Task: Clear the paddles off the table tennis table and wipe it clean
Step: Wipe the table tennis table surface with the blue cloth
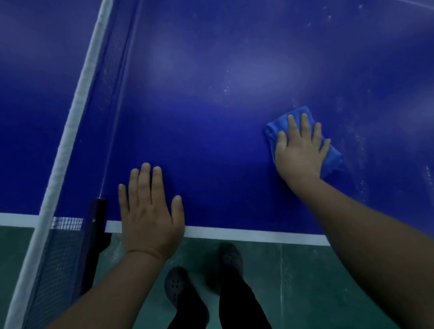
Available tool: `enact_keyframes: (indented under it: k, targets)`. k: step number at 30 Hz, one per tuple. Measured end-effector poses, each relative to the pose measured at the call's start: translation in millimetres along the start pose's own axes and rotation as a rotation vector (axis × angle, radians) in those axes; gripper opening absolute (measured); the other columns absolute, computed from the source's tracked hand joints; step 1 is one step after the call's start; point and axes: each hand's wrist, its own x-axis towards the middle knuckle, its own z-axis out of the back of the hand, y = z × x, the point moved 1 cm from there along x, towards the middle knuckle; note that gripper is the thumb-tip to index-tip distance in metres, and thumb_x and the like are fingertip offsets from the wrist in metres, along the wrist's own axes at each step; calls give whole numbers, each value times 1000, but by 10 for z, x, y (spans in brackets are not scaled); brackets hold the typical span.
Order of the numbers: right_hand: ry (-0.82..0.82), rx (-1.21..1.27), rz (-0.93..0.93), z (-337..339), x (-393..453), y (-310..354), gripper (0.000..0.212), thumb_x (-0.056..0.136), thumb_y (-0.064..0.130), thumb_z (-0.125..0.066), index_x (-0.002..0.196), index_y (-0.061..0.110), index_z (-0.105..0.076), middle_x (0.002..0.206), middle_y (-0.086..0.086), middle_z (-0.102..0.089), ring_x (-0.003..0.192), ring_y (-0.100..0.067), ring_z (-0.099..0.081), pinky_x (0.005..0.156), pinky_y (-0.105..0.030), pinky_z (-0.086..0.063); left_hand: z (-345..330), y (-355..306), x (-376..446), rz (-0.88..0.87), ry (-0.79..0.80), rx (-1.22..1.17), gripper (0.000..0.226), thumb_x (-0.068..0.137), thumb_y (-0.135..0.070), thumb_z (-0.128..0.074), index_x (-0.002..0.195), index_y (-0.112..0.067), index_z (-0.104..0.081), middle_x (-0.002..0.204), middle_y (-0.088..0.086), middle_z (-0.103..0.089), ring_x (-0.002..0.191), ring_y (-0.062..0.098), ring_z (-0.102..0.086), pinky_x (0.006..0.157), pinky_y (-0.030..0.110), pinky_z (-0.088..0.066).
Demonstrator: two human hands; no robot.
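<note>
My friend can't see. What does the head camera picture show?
A right hand presses a blue cloth flat on a dusty blue table tennis table. The left hand rests flat on the table's edge beside the net.

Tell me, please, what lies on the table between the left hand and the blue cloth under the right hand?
Nothing: in the head view, only bare blue table shows between the left hand and the cloth under the right hand.

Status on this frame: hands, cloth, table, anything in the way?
Left hand flat on table edge, by net. Right hand pressing cloth flat on table. No paddles in view. Pale smears right of cloth.
</note>
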Motion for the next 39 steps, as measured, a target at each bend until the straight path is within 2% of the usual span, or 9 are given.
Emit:
enact_keyframes:
  k: [2,5,10,15,22,28,30,36,39]
  targets:
    - [-20,-4,64,-86,-160,209,56,102,48,-23,157,34,-21,167,6,-8,153,-28,-3,121,-57,-1,-24,12,52,-21,15,55,73,99,-51,-24,155,-5,-24,164,14,-18,153,28,-9,122,54,-2]
    - [-59,-96,383,-272,-524,653,57,99,47,-27,153,30,-34,164,1,-23,150,-33,-17,118,-60,-10,-52,3,60,-30,-6,68,73,99,-52,-24,154,-4,-28,163,17,-22,152,31,-15,120,59,-8]
    - [41,-108,809,-452,-632,1801,54,104,46,-26,155,30,-27,166,2,-15,153,-30,-4,120,-57,0,-47,-10,31,15,-155,23,74,100,-48,-29,153,3,-26,162,22,-21,151,37,-15,121,58,-9]
    - [154,-143,1037,-435,-204,2732,51,105,45,-25,154,29,-31,166,3,-14,153,-28,-2,120,-56,2,-47,-19,41,51,-108,51,72,100,-49,-25,154,0,-26,161,23,-22,151,37,-15,122,57,-7]
    - [65,-78,525,-287,573,2410,56,106,46,-17,159,31,-11,167,4,1,153,-30,7,120,-57,6,-21,-17,52,18,3,85,69,101,-53,-19,153,-10,-32,160,20,-27,150,37,-21,120,59,-9]
    - [112,-59,754,-436,23,3023,54,106,44,-18,158,27,-16,167,1,-1,152,-31,8,119,-59,9,-10,6,34,1,37,100,67,99,-50,-27,155,-13,-31,162,20,-23,151,36,-18,120,60,-9]
    - [90,-72,719,-390,243,2856,53,106,43,-21,157,28,-19,167,1,-6,153,-31,3,119,-60,5,-12,-1,47,-7,33,112,67,98,-49,-29,154,-13,-33,161,20,-25,150,37,-20,120,61,-9]
    - [-44,-7,87,60,1064,1113,56,105,45,-20,158,30,-17,167,4,-6,153,-31,0,119,-61,-1,1,2,53,-4,68,96,68,97,-50,-30,154,-13,-31,160,21,-26,151,37,-17,119,62,-9]
    - [-93,46,-91,51,981,1018,58,104,47,-18,159,27,-16,167,1,-6,153,-33,0,118,-63,-2,0,6,69,-7,82,103,68,96,-51,-30,154,-14,-30,160,20,-25,151,38,-16,119,62,-9]
